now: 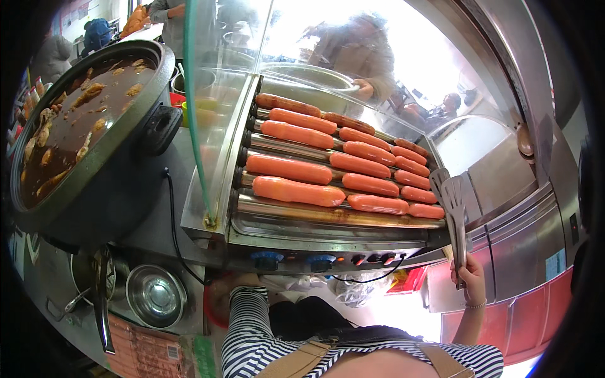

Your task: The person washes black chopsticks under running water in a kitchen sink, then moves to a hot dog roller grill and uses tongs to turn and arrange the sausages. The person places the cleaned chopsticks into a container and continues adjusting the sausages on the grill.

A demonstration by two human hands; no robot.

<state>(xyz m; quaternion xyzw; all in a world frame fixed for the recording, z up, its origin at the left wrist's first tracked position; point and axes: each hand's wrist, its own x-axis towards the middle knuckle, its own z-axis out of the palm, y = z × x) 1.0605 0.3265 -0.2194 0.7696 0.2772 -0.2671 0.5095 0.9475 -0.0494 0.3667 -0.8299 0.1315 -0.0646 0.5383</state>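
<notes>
1. Nearest the camera: a striped sleeve (249, 327) enters from the lower edge, bent toward the front of the grill; the left hand lies hidden below the machine's edge, so whether its fingers are wide or narrow cannot be told.
2. Right hand (469, 277): forearm raised upright at the right of the view, wrist bearing a thin bracelet, fingers wrapped round the handle end of a pair of metal tongs (452, 208).
3. The tongs point upward; their flat slotted blades stand close together just beside the right end of the roller grill (315, 230), apart from the food.
4. Roller grill: steel rollers carrying rows of orange-red sausages (296, 191), with blue knobs (266, 259) along its front panel.
5. Lower left: a round steel bowl (155, 296) on the table.
6. Left: a large dark electric pot (88, 132) filled with brown broth and pieces of food, tilted in view, its black cable (173, 220) hanging down.
7. Farthest: a curved clear guard (220, 94) behind the grill, and people beyond it.
</notes>
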